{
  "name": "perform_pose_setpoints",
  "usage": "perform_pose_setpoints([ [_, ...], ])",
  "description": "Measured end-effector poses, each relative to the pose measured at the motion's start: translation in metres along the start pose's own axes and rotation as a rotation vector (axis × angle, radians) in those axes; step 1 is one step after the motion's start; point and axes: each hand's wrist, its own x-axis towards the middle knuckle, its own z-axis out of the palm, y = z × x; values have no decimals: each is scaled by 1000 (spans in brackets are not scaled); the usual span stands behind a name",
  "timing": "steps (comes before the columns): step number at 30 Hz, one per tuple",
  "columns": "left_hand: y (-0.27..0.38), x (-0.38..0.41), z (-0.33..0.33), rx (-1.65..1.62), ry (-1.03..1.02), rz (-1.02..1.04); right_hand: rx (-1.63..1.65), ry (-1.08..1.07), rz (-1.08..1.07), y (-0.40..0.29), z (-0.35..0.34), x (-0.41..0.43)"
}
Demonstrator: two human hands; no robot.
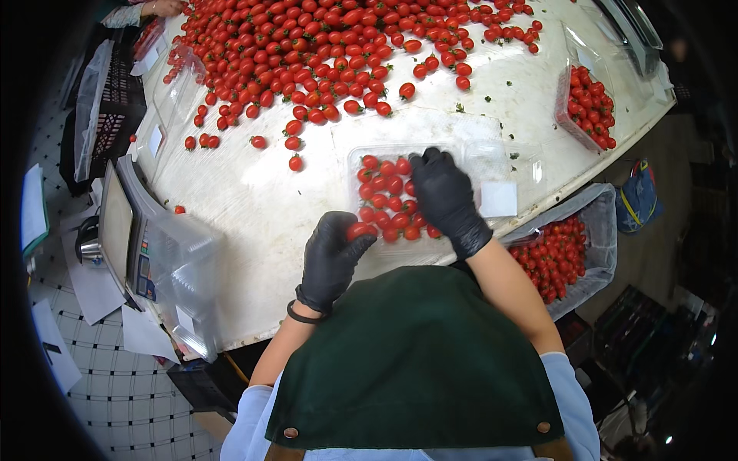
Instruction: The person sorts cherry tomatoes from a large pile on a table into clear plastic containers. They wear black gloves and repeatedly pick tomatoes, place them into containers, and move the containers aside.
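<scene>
A clear plastic clamshell box (356, 173) lies open on the white table, its base holding rows of red cherry tomatoes (381, 219). My left hand (333, 253), in a black glove, grips a cherry tomato (361, 231) between thumb and fingers at the box's near left corner. Over the right side of the base is my right hand (444, 193), also gloved in black, with its fingers curled down near the far rim. Whatever those fingers hold is hidden. To the right, the transparent lid (527, 164) lies flat with a white label (499, 199).
A large heap of cherry tomatoes (300, 52) covers the far table. Stacked clear boxes (187, 271) and a scale (135, 230) stand left. A filled box (591, 109) sits right; below the edge is a lined crate (599, 248) of tomatoes. Another person's hand (167, 7) appears far left.
</scene>
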Motion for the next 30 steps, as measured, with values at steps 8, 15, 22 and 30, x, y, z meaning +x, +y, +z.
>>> perform_pose_setpoints([
  [8,22,-2,4,-23,-118,-32,720,54,79,0,-45,-27],
  [15,26,14,20,-30,29,190,1168,-8,509,11,-57,-94],
  [22,-58,59,-71,283,372,-134,35,-424,622,98,-146,-181],
  [30,-60,129,-53,375,333,-2,785,-6,226,51,-82,18],
])
